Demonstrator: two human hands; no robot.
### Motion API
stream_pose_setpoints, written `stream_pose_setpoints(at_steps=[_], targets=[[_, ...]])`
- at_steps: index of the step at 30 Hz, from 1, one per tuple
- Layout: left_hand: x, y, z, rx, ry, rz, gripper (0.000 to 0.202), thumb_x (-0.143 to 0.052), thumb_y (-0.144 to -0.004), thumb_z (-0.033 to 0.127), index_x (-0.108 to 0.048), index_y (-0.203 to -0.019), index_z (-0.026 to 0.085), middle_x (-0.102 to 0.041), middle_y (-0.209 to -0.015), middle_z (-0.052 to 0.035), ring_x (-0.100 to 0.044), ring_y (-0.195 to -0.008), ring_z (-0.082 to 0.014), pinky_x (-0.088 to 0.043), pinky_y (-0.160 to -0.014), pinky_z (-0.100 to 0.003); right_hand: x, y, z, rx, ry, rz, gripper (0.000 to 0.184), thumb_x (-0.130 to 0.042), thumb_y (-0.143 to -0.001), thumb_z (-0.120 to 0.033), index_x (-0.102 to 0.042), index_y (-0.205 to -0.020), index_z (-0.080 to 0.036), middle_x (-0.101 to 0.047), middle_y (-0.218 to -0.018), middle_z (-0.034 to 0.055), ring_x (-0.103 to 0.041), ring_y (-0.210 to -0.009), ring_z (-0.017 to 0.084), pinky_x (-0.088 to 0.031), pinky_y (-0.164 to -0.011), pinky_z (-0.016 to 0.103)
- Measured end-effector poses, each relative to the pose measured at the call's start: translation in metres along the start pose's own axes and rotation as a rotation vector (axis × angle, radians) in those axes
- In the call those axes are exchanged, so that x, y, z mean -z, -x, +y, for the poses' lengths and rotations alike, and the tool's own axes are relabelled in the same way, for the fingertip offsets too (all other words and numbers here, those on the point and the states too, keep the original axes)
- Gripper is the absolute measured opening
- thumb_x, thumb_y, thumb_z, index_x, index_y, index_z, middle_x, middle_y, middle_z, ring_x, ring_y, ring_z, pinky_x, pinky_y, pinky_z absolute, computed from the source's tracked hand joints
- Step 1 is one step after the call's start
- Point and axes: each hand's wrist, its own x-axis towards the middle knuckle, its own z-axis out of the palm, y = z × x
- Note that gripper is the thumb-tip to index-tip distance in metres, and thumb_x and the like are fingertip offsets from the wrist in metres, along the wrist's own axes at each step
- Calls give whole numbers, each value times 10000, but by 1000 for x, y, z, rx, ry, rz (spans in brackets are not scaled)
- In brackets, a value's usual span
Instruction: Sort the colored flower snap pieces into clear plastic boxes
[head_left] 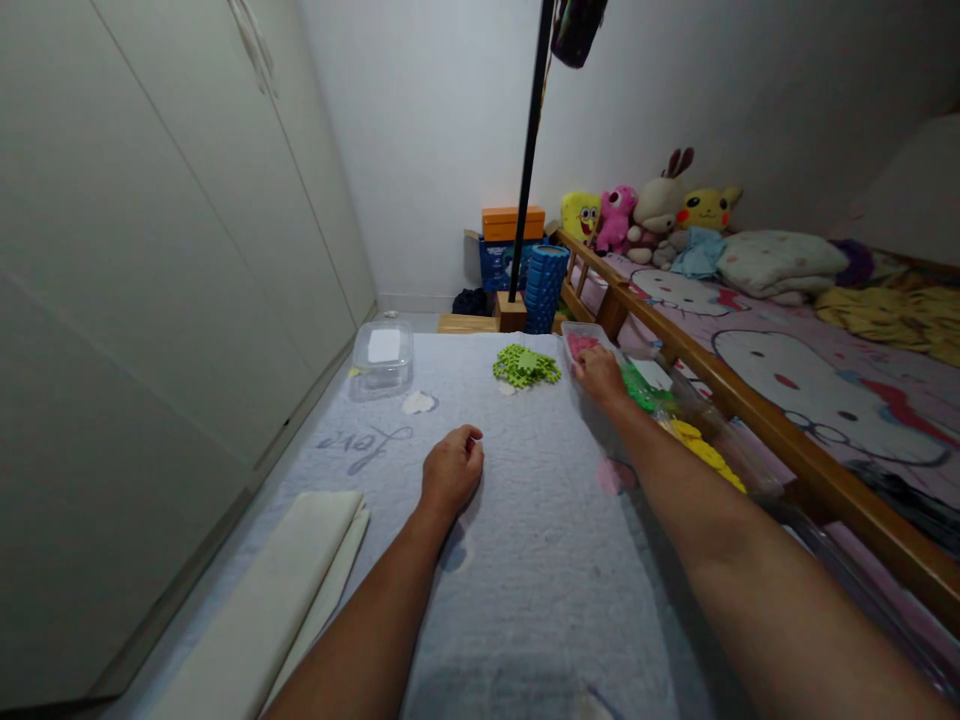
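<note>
My left hand rests on the pale cloth covering the table, its fingers loosely curled, with nothing seen in them. Reaching forward, my right hand is at the near edge of a clear plastic container of pink pieces. Its fingers are bent together over the pieces, and their tips are partly hidden. Left of that container lies a loose pile of lime-green snowflake-like pieces. Green pieces and yellow pieces sit in clear packaging beside my right forearm.
A clear lidded box stands at the far left of the table. Folded cream cloth lies at the near left. A wooden bed rail runs along the right side. Beyond the table stand a black pole and a blue foam roller.
</note>
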Motion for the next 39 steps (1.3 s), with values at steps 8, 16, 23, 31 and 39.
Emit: stream_pose_setpoints(at_steps=[8, 16, 23, 31, 39], targets=[[-1, 0, 0, -4, -40, -10, 258, -569, -953, 200, -759, -1127, 198, -791, -949, -62, -726, -875, -212, -498, -819, -304, 1, -27, 3, -37, 55, -58, 307, -538, -1029, -246, -766, -1214, -156, -699, -1314, 208, -598, -1236, 332, -454, -1004, 406], [-2, 1, -1, -5, -53, -9, 244, -578, -948, 213, -754, -1117, 216, -794, -984, -58, -736, -914, -216, -510, -831, -305, 1, -52, 5, -69, 75, -79, 273, -551, -997, -214, -785, -1135, -179, -722, -1285, 158, -610, -1166, 300, -450, -934, 407], [-1, 2, 1, 1, -56, -16, 253, -573, -951, 209, -756, -1126, 211, -791, -990, -65, -736, -926, -220, -511, -839, -305, -8, -63, 11, -82, 36, -75, 251, -567, -988, -215, -777, -1125, -207, -711, -1311, 142, -602, -1160, 290, -445, -884, 342], [-3, 2, -3, -21, -51, -10, 230, -575, -951, 206, -743, -1108, 220, -781, -967, -54, -728, -892, -211, -509, -832, -302, -10, -73, 34, -114, 53, -98, 299, -513, -989, -210, -766, -1145, -180, -718, -1251, 138, -596, -1092, 268, -425, -853, 340], [0, 3, 0, -15, -49, -17, 241, -588, -940, 193, -750, -1118, 204, -780, -980, -63, -725, -907, -214, -509, -848, -308, 3, -71, 44, -166, 58, -132, 260, -547, -974, -175, -778, -1087, -139, -711, -1213, 169, -590, -1113, 299, -368, -887, 411]])
